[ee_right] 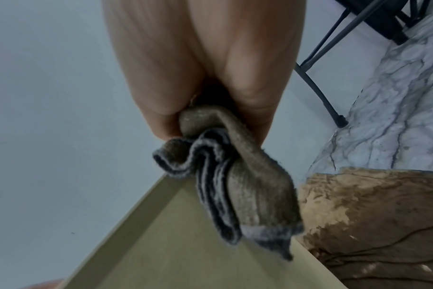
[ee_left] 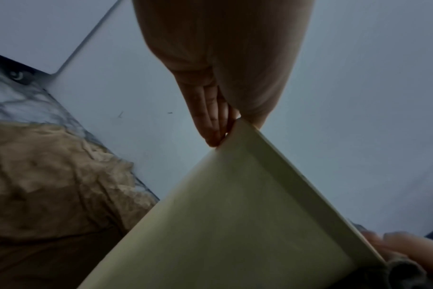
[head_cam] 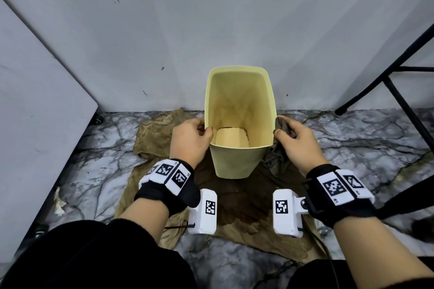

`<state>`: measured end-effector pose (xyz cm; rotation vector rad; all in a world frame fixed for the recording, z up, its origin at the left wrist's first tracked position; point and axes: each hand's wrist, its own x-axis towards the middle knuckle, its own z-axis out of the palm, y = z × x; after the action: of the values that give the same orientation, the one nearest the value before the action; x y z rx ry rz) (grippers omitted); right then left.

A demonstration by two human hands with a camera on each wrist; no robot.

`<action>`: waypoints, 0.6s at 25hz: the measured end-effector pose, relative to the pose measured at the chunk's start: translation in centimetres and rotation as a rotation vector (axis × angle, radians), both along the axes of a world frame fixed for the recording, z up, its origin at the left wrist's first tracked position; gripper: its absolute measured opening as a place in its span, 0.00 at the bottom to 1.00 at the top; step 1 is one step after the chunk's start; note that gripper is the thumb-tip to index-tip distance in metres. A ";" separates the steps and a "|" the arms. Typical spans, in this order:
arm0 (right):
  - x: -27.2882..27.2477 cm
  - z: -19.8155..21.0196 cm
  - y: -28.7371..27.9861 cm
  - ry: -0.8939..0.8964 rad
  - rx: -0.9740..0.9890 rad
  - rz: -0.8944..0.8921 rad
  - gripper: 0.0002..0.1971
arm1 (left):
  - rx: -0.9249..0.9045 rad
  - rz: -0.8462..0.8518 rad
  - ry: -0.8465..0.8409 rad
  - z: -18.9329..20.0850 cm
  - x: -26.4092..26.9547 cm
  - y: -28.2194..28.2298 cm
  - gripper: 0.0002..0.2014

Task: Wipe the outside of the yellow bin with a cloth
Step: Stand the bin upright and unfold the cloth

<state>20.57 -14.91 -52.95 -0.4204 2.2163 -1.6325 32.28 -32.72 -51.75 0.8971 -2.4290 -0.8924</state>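
A pale yellow bin [head_cam: 234, 162] stands upright on a brown mat, against the grey wall, its inside stained brown near the bottom. My left hand [head_cam: 191, 135] grips the bin's left rim, thumb over the edge and fingers [ee_left: 210, 125] on the outer wall of the bin [ee_left: 235, 224]. My right hand [head_cam: 296, 138] holds a bunched grey-brown cloth [head_cam: 285, 128] against the bin's right rim. In the right wrist view the cloth [ee_right: 237, 187] hangs from my fingers over the bin's outer wall [ee_right: 198, 254].
A crumpled tan mat [head_cam: 152, 134] with a dark wet patch lies under the bin on the marble-patterned floor [head_cam: 366, 143]. A grey panel [head_cam: 35, 112] leans at the left. Black metal legs [head_cam: 399, 91] stand at the right.
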 end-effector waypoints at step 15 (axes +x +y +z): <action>0.3 -1.5 -0.7 -0.032 0.100 0.026 0.24 | 0.071 0.087 -0.082 -2.1 0.2 -0.7 0.11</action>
<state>20.85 -15.59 -54.45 -0.3914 2.2475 -1.4969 32.44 -33.41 -53.85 1.0764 -2.4192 -0.9317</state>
